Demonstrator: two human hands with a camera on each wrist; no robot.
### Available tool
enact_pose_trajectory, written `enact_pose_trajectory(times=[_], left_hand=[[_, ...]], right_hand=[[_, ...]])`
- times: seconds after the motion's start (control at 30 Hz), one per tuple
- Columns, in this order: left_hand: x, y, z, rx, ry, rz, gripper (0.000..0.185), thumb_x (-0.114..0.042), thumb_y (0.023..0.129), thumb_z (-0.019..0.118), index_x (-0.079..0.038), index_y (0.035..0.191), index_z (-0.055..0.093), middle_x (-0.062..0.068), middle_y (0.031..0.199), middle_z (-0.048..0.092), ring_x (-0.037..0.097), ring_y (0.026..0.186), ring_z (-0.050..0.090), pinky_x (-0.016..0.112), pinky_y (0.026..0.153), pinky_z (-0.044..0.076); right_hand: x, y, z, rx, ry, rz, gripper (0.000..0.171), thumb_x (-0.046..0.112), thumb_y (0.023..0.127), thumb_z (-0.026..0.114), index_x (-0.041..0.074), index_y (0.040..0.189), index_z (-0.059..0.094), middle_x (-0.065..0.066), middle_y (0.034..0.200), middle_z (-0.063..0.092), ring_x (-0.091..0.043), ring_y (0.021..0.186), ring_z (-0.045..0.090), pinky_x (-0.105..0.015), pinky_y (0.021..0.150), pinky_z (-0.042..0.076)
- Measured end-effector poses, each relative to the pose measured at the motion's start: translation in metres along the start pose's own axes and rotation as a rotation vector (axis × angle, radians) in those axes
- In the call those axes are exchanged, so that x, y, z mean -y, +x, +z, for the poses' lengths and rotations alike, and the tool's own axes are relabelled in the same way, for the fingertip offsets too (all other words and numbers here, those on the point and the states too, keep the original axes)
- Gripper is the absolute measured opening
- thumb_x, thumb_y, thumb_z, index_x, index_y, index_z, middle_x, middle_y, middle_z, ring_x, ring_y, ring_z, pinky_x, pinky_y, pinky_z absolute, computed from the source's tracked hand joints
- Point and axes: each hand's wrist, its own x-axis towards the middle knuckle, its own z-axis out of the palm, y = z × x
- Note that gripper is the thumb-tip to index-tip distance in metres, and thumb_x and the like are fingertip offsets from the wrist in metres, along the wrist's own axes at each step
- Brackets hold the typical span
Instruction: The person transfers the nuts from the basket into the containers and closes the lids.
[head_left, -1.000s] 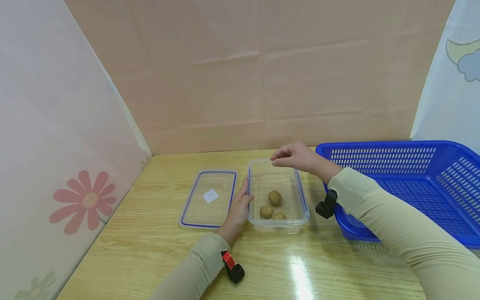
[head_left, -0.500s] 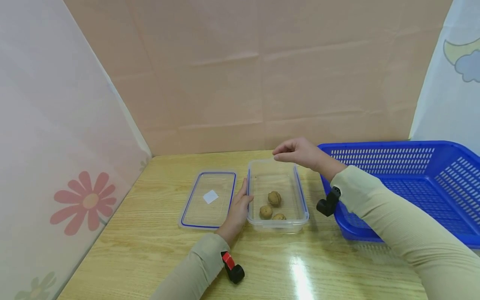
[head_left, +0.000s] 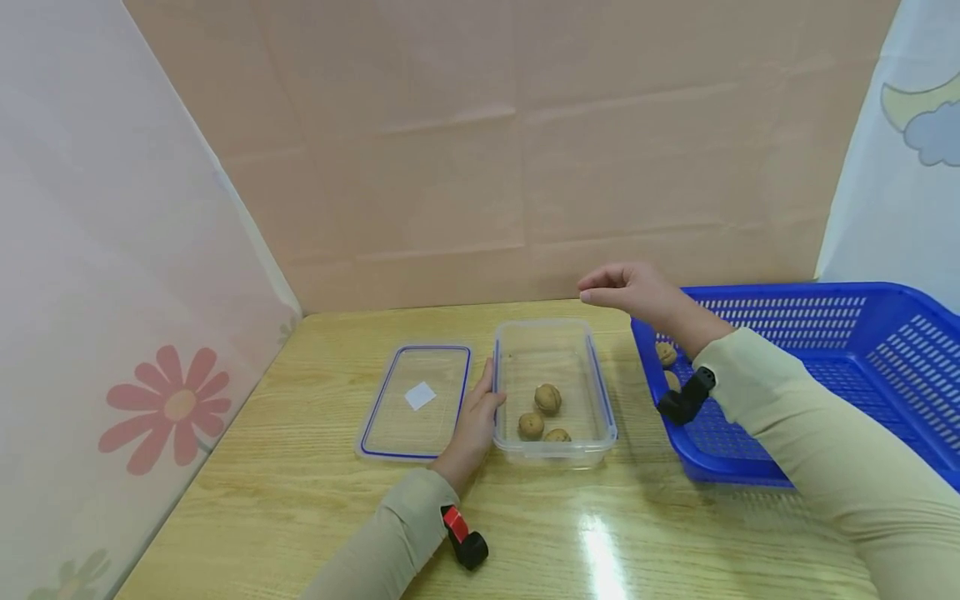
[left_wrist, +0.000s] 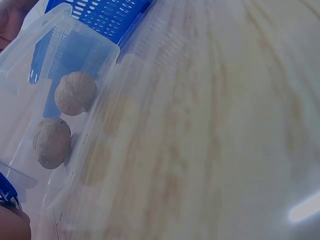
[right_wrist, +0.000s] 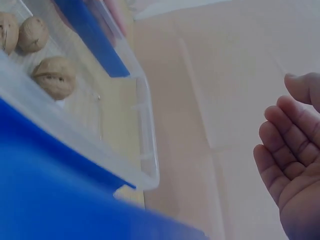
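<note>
A clear plastic food container (head_left: 555,346) with blue-edged sides stands on the table and holds three walnuts (head_left: 547,399) near its front end. My left hand (head_left: 472,421) holds its left wall, fingers along the outside and thumb at the rim. In the left wrist view, two walnuts (left_wrist: 75,93) show through the plastic. My right hand (head_left: 637,296) hovers in the air between the container and a blue basket (head_left: 757,293). The right wrist view shows its palm (right_wrist: 300,190) holding nothing, with relaxed fingers. Two walnuts (head_left: 665,353) show inside the basket's left side, partly hidden by the right arm.
Flat on the table, left of the container, lies its clear lid (head_left: 416,402) with a blue seal and a white label (head_left: 420,395). Behind the table rises a peach-coloured backdrop (head_left: 420,167). A floral sheet (head_left: 150,275) hangs at the left.
My right hand has moved right and up, away from above the container's far end towards the basket. Walnuts in the basket have come into sight. The left hand stays put.
</note>
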Motion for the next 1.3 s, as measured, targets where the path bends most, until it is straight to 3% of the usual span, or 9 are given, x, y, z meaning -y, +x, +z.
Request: enact_pose_trajectory(times=[0.23, 0.43, 0.63, 0.73, 0.93, 1.07, 1.23, 1.3], left_hand=[[0.001, 0.001, 0.0, -0.023, 0.005, -0.003, 0.059, -0.008, 0.094, 0.033, -0.005, 0.148, 0.008, 0.008, 0.155, 0.003, 0.024, 0.142, 0.001, 0.043, 0.115, 0.003], [0.003, 0.001, 0.001, -0.009, 0.004, -0.002, 0.059, -0.009, 0.095, 0.032, -0.006, 0.148, 0.007, 0.008, 0.156, 0.002, 0.023, 0.143, 0.0, 0.042, 0.115, 0.002], [0.003, 0.002, 0.0, 0.012, -0.012, 0.005, 0.059, -0.009, 0.096, 0.03, -0.005, 0.148, 0.005, 0.007, 0.156, -0.001, 0.021, 0.143, -0.002, 0.042, 0.115, 0.001], [-0.001, 0.002, -0.001, 0.017, -0.02, -0.006, 0.059, -0.008, 0.096, 0.031, -0.005, 0.148, 0.004, 0.007, 0.156, -0.002, 0.022, 0.142, -0.003, 0.042, 0.115, 0.001], [-0.024, -0.008, -0.001, 0.021, -0.01, -0.039, 0.059, -0.008, 0.096, 0.031, -0.002, 0.147, 0.005, 0.009, 0.155, -0.001, 0.027, 0.142, -0.003, 0.044, 0.115, 0.002], [-0.035, -0.013, 0.0, 0.022, 0.01, -0.041, 0.058, -0.009, 0.096, 0.031, -0.002, 0.147, 0.005, 0.009, 0.155, 0.0, 0.028, 0.142, -0.002, 0.044, 0.115, 0.003], [-0.036, -0.014, 0.001, 0.026, 0.017, -0.036, 0.058, -0.009, 0.096, 0.03, -0.002, 0.147, 0.005, 0.009, 0.155, 0.0, 0.028, 0.142, -0.002, 0.043, 0.115, 0.003], [-0.035, -0.014, 0.0, 0.024, 0.019, -0.034, 0.058, -0.009, 0.096, 0.03, -0.002, 0.147, 0.005, 0.008, 0.155, 0.0, 0.028, 0.142, -0.002, 0.043, 0.115, 0.003]], right_hand=[[-0.01, -0.008, -0.012, -0.074, 0.004, 0.049, 0.041, 0.033, 0.087, 0.062, 0.004, 0.116, 0.062, -0.005, 0.109, 0.064, -0.022, 0.108, 0.053, -0.044, 0.096, 0.041], [-0.026, -0.016, -0.024, -0.084, -0.004, 0.079, 0.045, 0.035, 0.087, 0.062, 0.003, 0.119, 0.06, -0.005, 0.113, 0.061, -0.024, 0.112, 0.05, -0.049, 0.099, 0.038], [-0.042, -0.021, -0.041, -0.133, -0.017, 0.105, 0.044, 0.036, 0.085, 0.065, 0.006, 0.117, 0.063, 0.018, 0.093, 0.062, -0.002, 0.095, 0.052, -0.041, 0.095, 0.039], [-0.05, -0.024, -0.049, -0.144, -0.045, 0.116, 0.047, 0.037, 0.085, 0.065, 0.004, 0.117, 0.062, 0.024, 0.088, 0.061, 0.004, 0.09, 0.051, -0.039, 0.093, 0.039], [-0.062, -0.033, -0.061, -0.124, -0.06, 0.165, 0.055, 0.039, 0.086, 0.063, -0.001, 0.122, 0.057, 0.023, 0.09, 0.059, -0.003, 0.094, 0.049, -0.049, 0.096, 0.037], [-0.071, -0.037, -0.066, -0.129, -0.096, 0.189, 0.056, 0.041, 0.085, 0.063, -0.001, 0.121, 0.058, 0.015, 0.097, 0.061, -0.013, 0.101, 0.05, -0.052, 0.096, 0.038], [-0.083, -0.041, -0.071, -0.124, -0.151, 0.211, 0.062, 0.046, 0.085, 0.062, -0.004, 0.122, 0.056, -0.017, 0.119, 0.059, -0.035, 0.114, 0.048, -0.058, 0.096, 0.036], [-0.087, -0.041, -0.072, -0.114, -0.161, 0.219, 0.061, 0.044, 0.086, 0.061, -0.005, 0.123, 0.055, -0.024, 0.124, 0.054, -0.04, 0.116, 0.046, -0.06, 0.096, 0.035]])
